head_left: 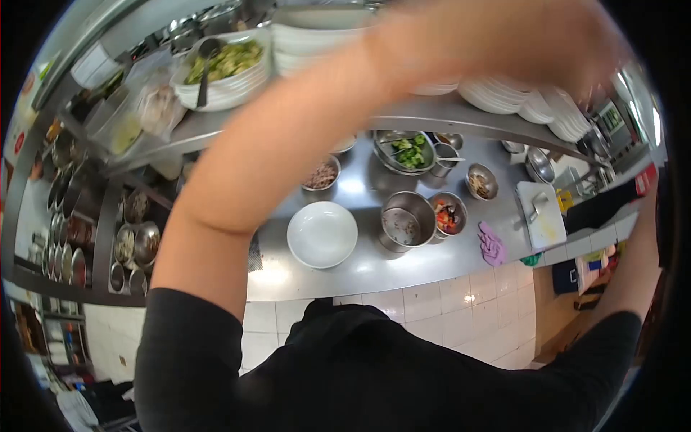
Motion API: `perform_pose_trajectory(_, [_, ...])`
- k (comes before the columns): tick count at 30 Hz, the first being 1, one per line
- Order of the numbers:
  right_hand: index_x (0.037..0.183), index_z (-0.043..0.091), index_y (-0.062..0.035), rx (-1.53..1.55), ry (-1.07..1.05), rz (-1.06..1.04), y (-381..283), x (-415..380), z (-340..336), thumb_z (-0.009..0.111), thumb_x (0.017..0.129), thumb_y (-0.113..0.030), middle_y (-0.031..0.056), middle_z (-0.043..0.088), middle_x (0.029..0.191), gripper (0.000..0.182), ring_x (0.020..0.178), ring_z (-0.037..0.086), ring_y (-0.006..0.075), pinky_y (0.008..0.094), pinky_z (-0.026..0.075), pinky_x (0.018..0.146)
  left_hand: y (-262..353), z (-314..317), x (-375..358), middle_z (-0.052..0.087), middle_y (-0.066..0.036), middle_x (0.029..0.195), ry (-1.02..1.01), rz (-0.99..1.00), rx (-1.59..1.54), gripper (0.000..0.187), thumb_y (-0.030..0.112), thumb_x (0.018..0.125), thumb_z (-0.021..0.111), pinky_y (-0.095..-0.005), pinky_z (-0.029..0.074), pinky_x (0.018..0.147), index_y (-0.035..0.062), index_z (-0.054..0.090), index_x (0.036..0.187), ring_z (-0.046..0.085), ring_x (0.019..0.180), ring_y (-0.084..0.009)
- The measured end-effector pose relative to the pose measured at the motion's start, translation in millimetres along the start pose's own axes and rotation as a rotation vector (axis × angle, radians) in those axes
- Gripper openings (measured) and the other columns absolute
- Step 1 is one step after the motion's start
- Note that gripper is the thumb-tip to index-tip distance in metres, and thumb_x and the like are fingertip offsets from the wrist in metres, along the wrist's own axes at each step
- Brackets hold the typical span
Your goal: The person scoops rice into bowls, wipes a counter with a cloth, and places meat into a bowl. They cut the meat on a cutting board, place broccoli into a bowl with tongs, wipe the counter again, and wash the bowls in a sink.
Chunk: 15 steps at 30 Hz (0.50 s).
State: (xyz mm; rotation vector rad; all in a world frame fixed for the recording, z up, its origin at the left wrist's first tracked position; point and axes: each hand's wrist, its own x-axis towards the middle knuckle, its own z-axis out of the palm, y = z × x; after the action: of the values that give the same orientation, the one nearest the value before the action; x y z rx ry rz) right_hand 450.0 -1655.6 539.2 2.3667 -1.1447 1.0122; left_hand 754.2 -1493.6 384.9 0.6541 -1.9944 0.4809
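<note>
Left hand (579,47) was up near stacked white dishes (568,119) on the shelf (432,120); blurred, couldn't tell its grip. Right hand out of view. White plate (322,235) sat near table's (399,277) front edge, bowls (398,167) around, probably for easy reach.

Bright white light fills the room, flaring off the steel counter (277,277) near my elbow and glinting on the floor tiles (439,302). My left forearm (288,137) looks soft, and my left hand (497,43) smears into blur, its fingers unreadable. My black shirt (360,392) swallows detail. The white bowl (322,235) is fairly sharp; the lens bends the edges, and the corners go black.
</note>
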Motion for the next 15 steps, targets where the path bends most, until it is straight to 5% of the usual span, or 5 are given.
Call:
perform_pose_trajectory(3, [0.094,0.068,-0.0018,0.039,-0.035,0.03,-6,-83,-30,0.07,0.069,-0.014,0.0087,0.066,0.084,0.028,0.076,0.061,0.0185,0.0352,0.049,0.069,24,43,-138,0.056,-0.009,0.072,-0.133,-0.015,-0.294,0.011,0.018,0.091,0.06,-0.0384,0.045,0.055,0.0079,0.06,0.086,0.058,0.066,-0.0279])
perform_pose_trajectory(5, [0.097,0.068,-0.0005,0.11,-0.136,0.129,0,-149,-33,0.07,0.071,-0.012,0.0082,0.067,0.087,0.029,0.078,0.061,0.0177,0.0337,0.049,0.071,0,45,-226,0.065,-0.012,0.076,-0.672,-0.636,-0.559,0.016,0.016,0.09,0.062,-0.038,0.048,0.06,0.0021,0.063,0.083,0.064,0.071,-0.0255])
perform_pose_trajectory(9, [0.104,0.068,0.002,0.385,-0.565,0.486,15,-283,32,0.068,0.073,-0.008,0.0073,0.067,0.092,0.032,0.083,0.061,0.0161,0.0306,0.048,0.075,-125,110,-499,0.069,-0.016,0.078,0.331,-1.671,0.086,0.011,0.016,0.074,0.07,-0.0417,0.054,0.067,0.0058,0.072,0.073,0.069,0.08,-0.0321])
perform_pose_trajectory(12, [0.109,0.068,0.004,0.633,-0.942,0.721,-33,-357,177,0.067,0.075,-0.005,0.0066,0.067,0.096,0.035,0.086,0.061,0.0149,0.0282,0.048,0.078,-163,77,-514,0.05,-0.023,0.128,1.271,-2.294,0.124,0.06,0.006,0.078,0.066,-0.0483,0.06,0.074,0.0009,0.04,0.132,0.058,0.108,-0.0461])
perform_pose_trajectory(15, [0.106,0.066,0.0069,0.892,-0.63,0.907,-142,-356,307,0.063,0.078,-0.009,0.0101,0.068,0.096,0.033,0.085,0.062,0.0175,0.0282,0.048,0.075,-169,65,-545,0.04,-0.026,0.136,1.294,-2.177,-0.261,0.077,-0.002,0.081,0.06,-0.0511,0.061,0.08,0.0001,0.012,0.14,0.059,0.11,-0.043])
